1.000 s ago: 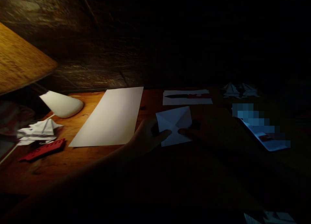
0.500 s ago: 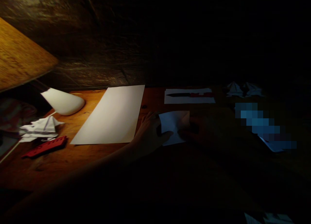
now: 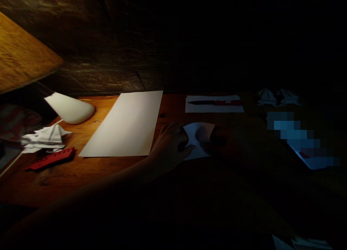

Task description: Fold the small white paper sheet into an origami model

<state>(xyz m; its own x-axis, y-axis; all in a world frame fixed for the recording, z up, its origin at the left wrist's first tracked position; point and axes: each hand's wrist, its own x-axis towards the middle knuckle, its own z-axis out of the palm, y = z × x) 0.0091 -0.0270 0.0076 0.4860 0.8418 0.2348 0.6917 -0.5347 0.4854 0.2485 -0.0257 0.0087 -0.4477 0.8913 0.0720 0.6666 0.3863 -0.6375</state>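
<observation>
Between my hands is a small white sheet of paper [image 3: 199, 132], roughly square, with its middle bent and its sides pulled inward. My left hand [image 3: 173, 143] grips its left side, the thumb lying on the near part of the sheet. On the opposite side, my right hand [image 3: 214, 143] sits in deep shadow, and only its thumb and finger edges show faintly against the paper. To the left lies a large white sheet [image 3: 127, 125]. Beyond my hands a knife [image 3: 214, 102] with a red handle rests on a small paper stack [image 3: 214, 110].
At the left stand a lamp [image 3: 70, 109] with a wide shade [image 3: 24, 56], a folded paper figure [image 3: 47, 138] and a red notched object [image 3: 52, 159]. Two paper figures [image 3: 278, 97] are back right. A lit phone-like screen [image 3: 306, 148], partly pixelated, lies at the right. A dark wall rises behind.
The small paper has gone from nearly flat to curved, its sides squeezed inward by my hands. The whole view has shifted slightly.
</observation>
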